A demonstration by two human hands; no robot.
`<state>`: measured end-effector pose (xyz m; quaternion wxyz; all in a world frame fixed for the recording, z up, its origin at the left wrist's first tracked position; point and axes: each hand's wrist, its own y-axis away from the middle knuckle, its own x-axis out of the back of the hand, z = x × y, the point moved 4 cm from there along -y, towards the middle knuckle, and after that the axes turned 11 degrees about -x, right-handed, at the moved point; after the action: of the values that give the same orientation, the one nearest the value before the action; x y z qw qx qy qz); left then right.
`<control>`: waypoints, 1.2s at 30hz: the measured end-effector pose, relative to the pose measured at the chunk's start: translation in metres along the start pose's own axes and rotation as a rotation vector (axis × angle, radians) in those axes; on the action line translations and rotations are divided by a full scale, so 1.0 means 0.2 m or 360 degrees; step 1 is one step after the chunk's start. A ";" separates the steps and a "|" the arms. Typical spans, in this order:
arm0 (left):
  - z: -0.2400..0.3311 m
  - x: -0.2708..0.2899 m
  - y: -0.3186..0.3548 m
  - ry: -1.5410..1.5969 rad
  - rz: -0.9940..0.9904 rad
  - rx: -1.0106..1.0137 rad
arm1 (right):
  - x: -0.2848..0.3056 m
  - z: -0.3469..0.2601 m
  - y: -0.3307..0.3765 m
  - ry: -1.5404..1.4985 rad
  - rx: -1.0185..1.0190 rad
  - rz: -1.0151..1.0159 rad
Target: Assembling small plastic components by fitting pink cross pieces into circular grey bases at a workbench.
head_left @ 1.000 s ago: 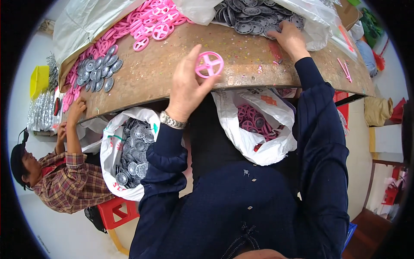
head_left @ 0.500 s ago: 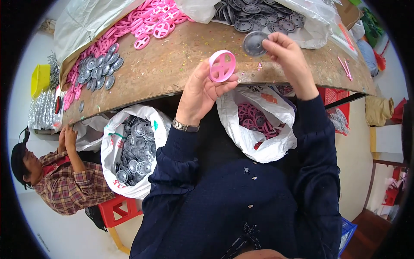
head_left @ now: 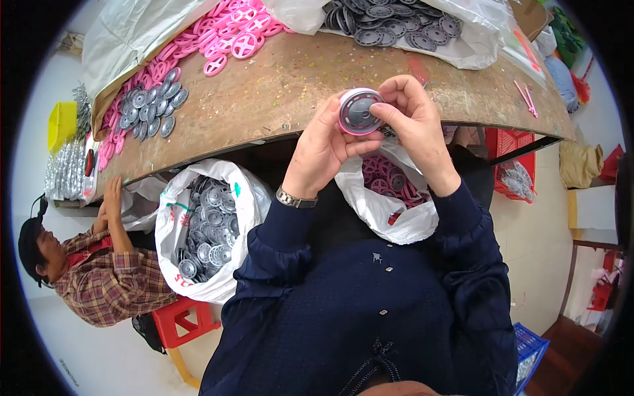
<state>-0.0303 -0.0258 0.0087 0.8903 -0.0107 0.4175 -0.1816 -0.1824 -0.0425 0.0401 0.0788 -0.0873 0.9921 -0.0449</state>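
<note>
My left hand is closed around a pink plastic wheel, held above the table's near edge. A dark grey disc lies face up against the wheel's open side, with the pink rim showing around it. My right hand has its thumb on the disc's face and its index finger bent near the far rim. Whether the disc is fully seated in the wheel I cannot tell. Beyond my hands lie a heap of pink wheels and a heap of dark grey discs.
Joined pieces lie at the left on the wooden table. Below its edge stand a white sack of grey parts and a white sack of pink wheels. A person in a plaid shirt sits at the left. A red crate stands at right.
My right hand has moved left and down, bringing the grey disc onto the pink wheel. The left hand has shifted slightly right and turned the wheel. The other person's hands have moved a little.
</note>
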 end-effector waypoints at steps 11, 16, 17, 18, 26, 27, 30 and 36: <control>0.06 -0.06 0.05 -0.1151 0.0009 -0.0432 | -0.02 -0.04 0.09 0.0321 -0.0175 -0.0128; 0.05 -0.04 0.06 -0.1601 -0.0007 -0.0723 | -0.05 -0.04 0.13 0.0410 -0.0157 -0.0056; 0.05 -0.03 0.07 -0.1823 -0.0022 -0.0842 | -0.05 -0.05 0.14 0.0536 -0.0080 0.0004; 0.05 -0.04 0.07 -0.1821 -0.0024 -0.0842 | -0.05 -0.05 0.14 0.0537 -0.0080 0.0007; 0.03 -0.11 0.04 -0.1384 -0.0013 -0.0264 | 0.03 0.00 0.08 0.0308 -0.0235 -0.0007; 0.05 -0.11 0.04 -0.1385 -0.0015 -0.0264 | 0.04 0.00 0.08 0.0307 -0.0234 -0.0005; 0.05 -0.11 0.05 -0.1305 -0.0059 -0.0121 | 0.03 0.01 0.09 0.0213 -0.0254 -0.0083; 0.02 -0.12 0.08 -0.1677 -0.0126 -0.0350 | 0.00 0.03 0.14 0.0387 -0.0274 -0.0096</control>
<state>-0.0359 -0.0025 0.0261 0.9652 -0.2093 -0.0697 -0.1403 -0.1869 -0.0160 0.0316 -0.0510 -0.1175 0.9914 0.0279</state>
